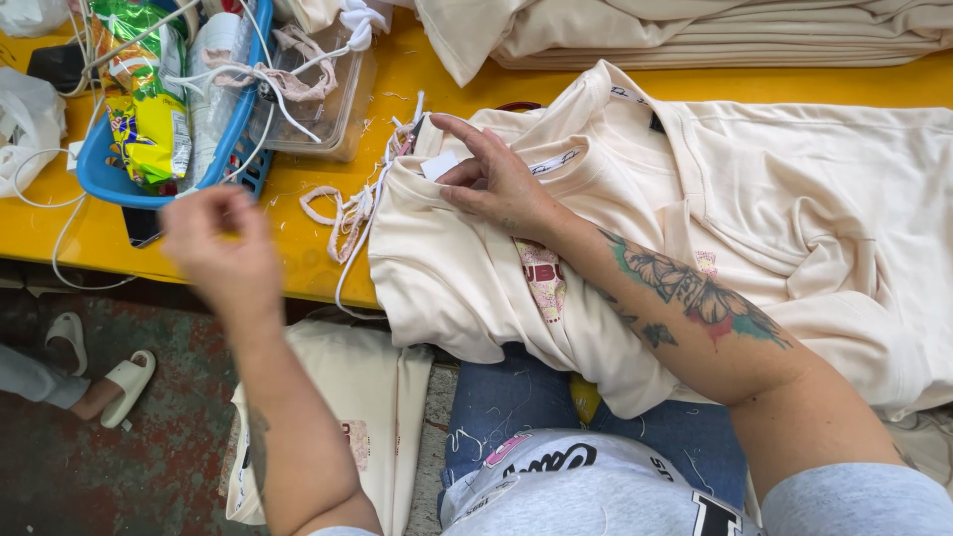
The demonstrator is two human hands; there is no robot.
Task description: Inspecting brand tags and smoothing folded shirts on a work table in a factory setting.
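Observation:
A cream T-shirt (754, 208) lies crumpled on the yellow table (318, 199), its neck toward me. My right hand (491, 179) rests on the collar area, fingers spread, touching a small white tag (440, 164) at the neckline. My left hand (223, 243) hovers blurred over the table's front edge, fingers curled together; whether they pinch anything I cannot tell. Pale fabric strips and white cords (347, 208) lie between the two hands.
A blue basket (99, 174) with snack bags and a bottle stands at the back left beside a clear plastic box (328, 99). Folded cream garments (715, 35) are stacked at the back. More cream shirts (367, 397) lie on the floor; another person's sandalled feet (99, 377) show at left.

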